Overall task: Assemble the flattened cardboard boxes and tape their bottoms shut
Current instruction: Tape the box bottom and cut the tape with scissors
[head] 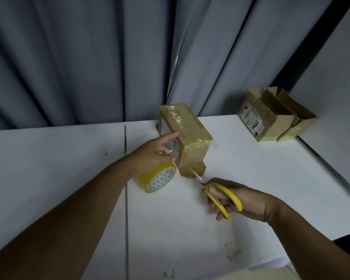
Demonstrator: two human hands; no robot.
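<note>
Box (190, 128) sits near the table's (251, 178) back edge. It looks light and stiff, so hold its sides. The left hand (152, 156) grips the tape roll (158, 180) — the right hand (240, 199) grips the scissors (222, 199).

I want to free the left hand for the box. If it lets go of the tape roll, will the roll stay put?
Likely not: the tape roll seems to rest on its curved rim, so it may roll on the smooth white table. The left hand over it seems to steady it now. Thickly wound, it is probably heavy for its size.
</note>
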